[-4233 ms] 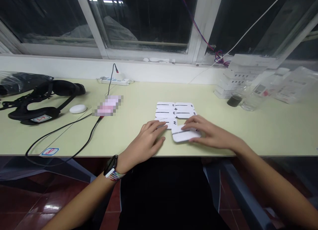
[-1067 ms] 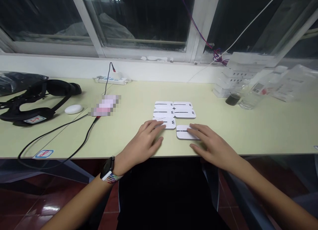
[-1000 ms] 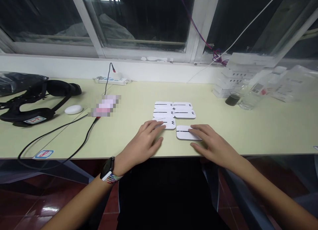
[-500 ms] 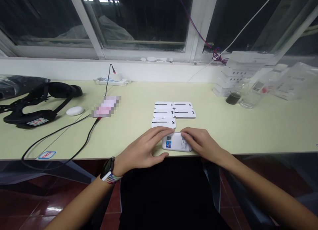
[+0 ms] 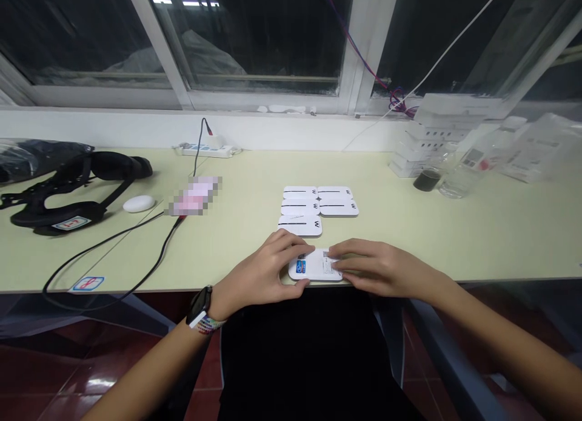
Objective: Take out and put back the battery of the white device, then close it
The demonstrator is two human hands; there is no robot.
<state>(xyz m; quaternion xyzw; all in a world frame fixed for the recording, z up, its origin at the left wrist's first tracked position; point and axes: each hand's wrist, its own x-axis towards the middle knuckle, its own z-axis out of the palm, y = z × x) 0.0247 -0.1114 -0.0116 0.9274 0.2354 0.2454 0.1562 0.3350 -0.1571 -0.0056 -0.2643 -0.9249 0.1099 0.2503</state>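
A small white rounded device (image 5: 313, 267) lies label side up at the table's front edge, a blue sticker on its left part. My left hand (image 5: 261, 274) grips its left end and my right hand (image 5: 375, 268) grips its right end, fingers over the label. Just beyond them lie several more white devices (image 5: 317, 207) face up in two columns, each with a black line and a small logo. The nearest one (image 5: 300, 225) sits a little past my left fingertips.
The pale green table (image 5: 477, 233) runs under a dark window. At the left lie a black headset (image 5: 68, 190), a white oval puck (image 5: 139, 203) and black cables (image 5: 136, 251). A power strip (image 5: 207, 148) sits by the wall. Stacked white boxes (image 5: 431, 142), a bottle and bags fill the right.
The device under my right hand was flipped label side up and pulled to the table's front edge. My left hand left the grid's nearest device and joined my right hand on it.
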